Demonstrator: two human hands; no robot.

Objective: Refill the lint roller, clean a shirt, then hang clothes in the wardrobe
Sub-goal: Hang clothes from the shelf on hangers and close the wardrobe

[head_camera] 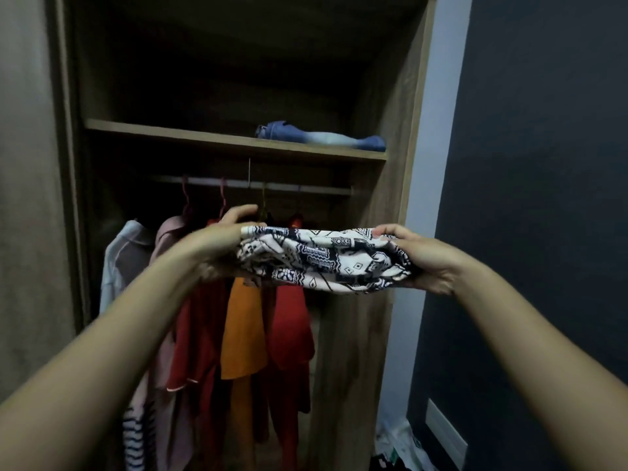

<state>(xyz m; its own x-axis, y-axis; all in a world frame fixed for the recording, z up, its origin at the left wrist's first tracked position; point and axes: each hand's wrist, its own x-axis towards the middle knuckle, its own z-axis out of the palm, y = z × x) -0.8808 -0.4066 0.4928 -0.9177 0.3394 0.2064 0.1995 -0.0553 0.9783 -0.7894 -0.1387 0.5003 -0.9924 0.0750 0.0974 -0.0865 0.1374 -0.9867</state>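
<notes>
The folded patterned cloth [323,263] looks bound for the shelf [204,136] in the wardrobe [390,198], though it may yet be meant for the rail [289,186]. To shelve it well, lift it level so the folds do not slip. Slide it in over the front edge at the bare left part of the shelf, clear of the jeans [321,137] at upper centre, and let go only once it rests flat.

The cloth hangs at mid-frame, below the shelf and in front of the hung clothes [243,331]. The left hand [221,244] grips its left end. The right hand [418,256] pinches its right end, fingers [387,231] curled over the top edge.
</notes>
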